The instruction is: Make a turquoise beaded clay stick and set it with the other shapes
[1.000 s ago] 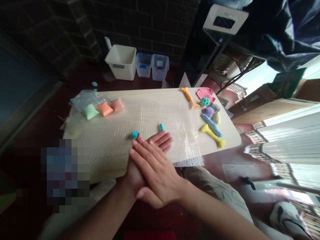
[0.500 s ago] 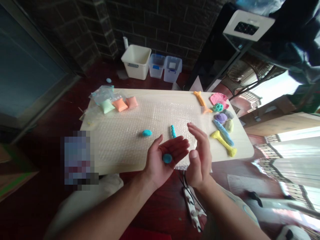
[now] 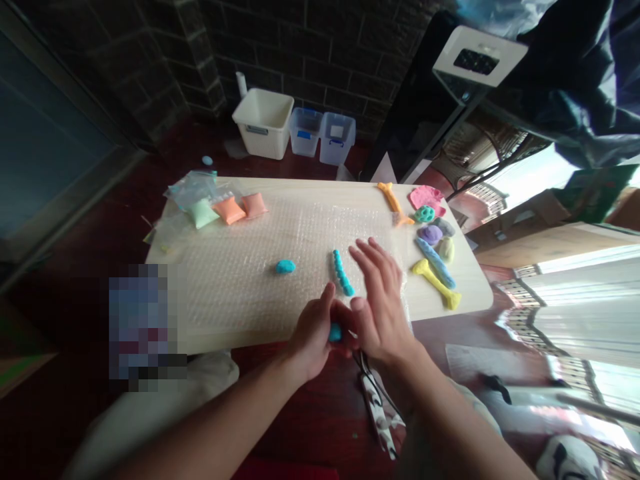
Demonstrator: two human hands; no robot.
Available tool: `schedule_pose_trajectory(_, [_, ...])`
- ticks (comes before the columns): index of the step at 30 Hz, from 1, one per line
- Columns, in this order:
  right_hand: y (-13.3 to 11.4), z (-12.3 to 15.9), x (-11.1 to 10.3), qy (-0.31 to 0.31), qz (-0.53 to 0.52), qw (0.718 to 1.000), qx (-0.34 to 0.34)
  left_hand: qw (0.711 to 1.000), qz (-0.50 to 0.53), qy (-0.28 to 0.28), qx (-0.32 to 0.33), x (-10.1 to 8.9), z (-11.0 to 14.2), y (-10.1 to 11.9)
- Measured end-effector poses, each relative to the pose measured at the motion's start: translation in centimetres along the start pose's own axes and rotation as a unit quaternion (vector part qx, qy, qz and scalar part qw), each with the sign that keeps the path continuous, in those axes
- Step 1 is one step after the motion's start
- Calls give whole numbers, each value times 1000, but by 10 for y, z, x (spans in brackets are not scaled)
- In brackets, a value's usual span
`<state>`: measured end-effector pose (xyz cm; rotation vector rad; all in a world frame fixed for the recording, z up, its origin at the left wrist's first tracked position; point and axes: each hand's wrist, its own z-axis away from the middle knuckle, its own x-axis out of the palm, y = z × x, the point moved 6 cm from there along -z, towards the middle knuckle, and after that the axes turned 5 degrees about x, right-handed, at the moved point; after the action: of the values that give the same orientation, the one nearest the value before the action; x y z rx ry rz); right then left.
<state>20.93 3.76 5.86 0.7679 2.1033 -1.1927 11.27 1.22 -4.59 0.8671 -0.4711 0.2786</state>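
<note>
A small ball of blue clay (image 3: 335, 332) rests in my left hand (image 3: 313, 337), whose fingers curl around it at the table's near edge. My right hand (image 3: 383, 303) is open, fingers spread, close beside the left one with its thumb near the curled fingertips. Just beyond my hands a curved row of turquoise clay beads (image 3: 341, 273) lies on bubble wrap (image 3: 240, 280). To its left sits an oval turquoise clay lump (image 3: 285, 267).
At the table's right lie a yellow clay bone (image 3: 437, 285), a blue clay roll (image 3: 436, 262), an orange clay bone (image 3: 393, 200) and a pink clay piece (image 3: 427, 199). Clay packets (image 3: 229, 210) lie at the left back. Storage bins (image 3: 265, 127) stand on the floor behind.
My left fingers have curled around the blue clay ball, which lay on an open palm before. My right hand has spread its fingers and moved closer. The whole bead row now shows.
</note>
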Motion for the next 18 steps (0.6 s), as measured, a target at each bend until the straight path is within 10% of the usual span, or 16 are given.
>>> schedule_pose_trajectory(3, [53,-7,-15,52,-59,981,180,997,66,33,-25,-20,-3,24])
schedule_pose_trajectory(6, [88,-2,0,-46,-65,949,304,994,90,42,44,-36,-2,52])
schedule_pose_trajectory(18, [76,-6,43,-145,-23,955,258,986,-43,-53,155,-30,8,67])
